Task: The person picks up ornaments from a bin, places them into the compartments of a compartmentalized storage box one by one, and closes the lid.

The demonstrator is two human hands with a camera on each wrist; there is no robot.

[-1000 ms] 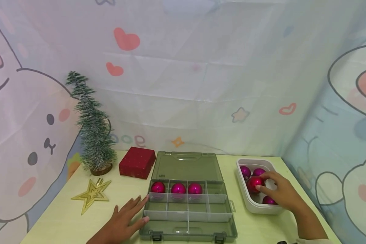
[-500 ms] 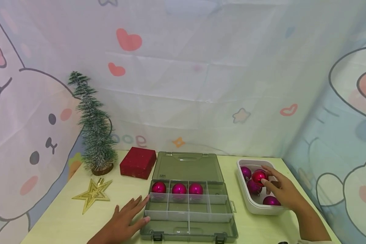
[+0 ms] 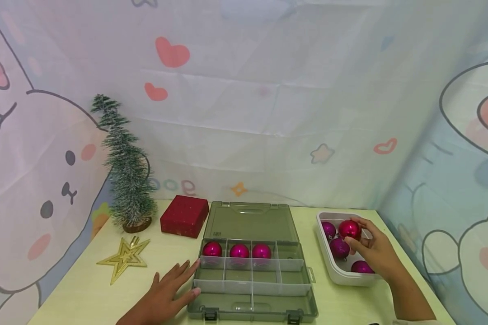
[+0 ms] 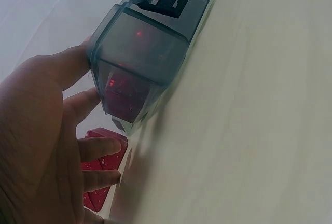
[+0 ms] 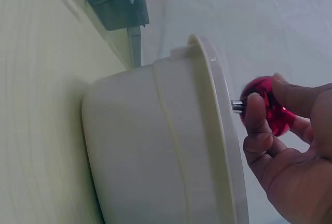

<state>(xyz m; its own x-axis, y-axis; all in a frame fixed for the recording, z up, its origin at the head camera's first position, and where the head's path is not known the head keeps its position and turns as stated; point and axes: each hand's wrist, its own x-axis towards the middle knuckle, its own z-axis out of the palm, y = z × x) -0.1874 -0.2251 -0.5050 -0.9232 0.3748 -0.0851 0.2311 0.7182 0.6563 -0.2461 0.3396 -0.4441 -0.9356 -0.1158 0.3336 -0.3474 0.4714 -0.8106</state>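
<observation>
Over the white plastic tub (image 3: pixel 351 279), my right hand (image 3: pixel 376 255) grips a shiny red bauble (image 3: pixel 349 229) between thumb and fingers. The right wrist view shows the bauble's silver cap (image 5: pixel 237 106) pointing toward the tub's rim. Several purple baubles (image 3: pixel 340 248) lie inside the tub. My left hand (image 3: pixel 164 295) has its fingers spread and touches the left side of a green-tinted divided box (image 3: pixel 219 299). Three magenta-red baubles (image 3: pixel 239 251) sit in separate compartments of its back row; the box's lid (image 3: pixel 250 221) is folded back.
A small frosted tree (image 3: pixel 128 180) stands at the back left, beside a dark red box (image 3: pixel 184 216). In front of the tree lies a gold star (image 3: pixel 126 257). A printed cloth (image 3: pixel 248 113) hangs behind the table.
My right hand has lifted the red bauble from lower in the tub, up and slightly to the right, uncovering a purple bauble beneath. The left hand stays in place.
</observation>
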